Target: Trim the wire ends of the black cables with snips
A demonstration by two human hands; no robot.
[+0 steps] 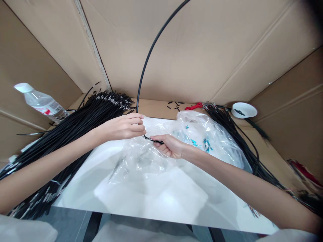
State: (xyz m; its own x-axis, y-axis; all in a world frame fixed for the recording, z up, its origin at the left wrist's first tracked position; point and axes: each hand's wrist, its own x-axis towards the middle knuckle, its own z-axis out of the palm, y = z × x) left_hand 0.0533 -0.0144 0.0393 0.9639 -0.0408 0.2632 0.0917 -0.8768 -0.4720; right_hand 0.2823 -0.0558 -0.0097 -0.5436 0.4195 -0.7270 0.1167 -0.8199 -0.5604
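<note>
Your left hand (127, 127) pinches the black cable (146, 64) arcing up over the table (83, 188); right hand (168, 145) grips its end w/ a small black piece (153, 140), above plastic bag (202, 134).

The black cable (148, 57) runs out past the top edge, so its far end is unseen, and its lower end is hidden inside the left hand (126, 127). The small black piece (154, 140) pinched by the right hand (169, 145) is too small to identify. The dark bits in the white bowl (244, 110) are likewise unclear. Both forearms are cut off by the bottom edge.
</note>
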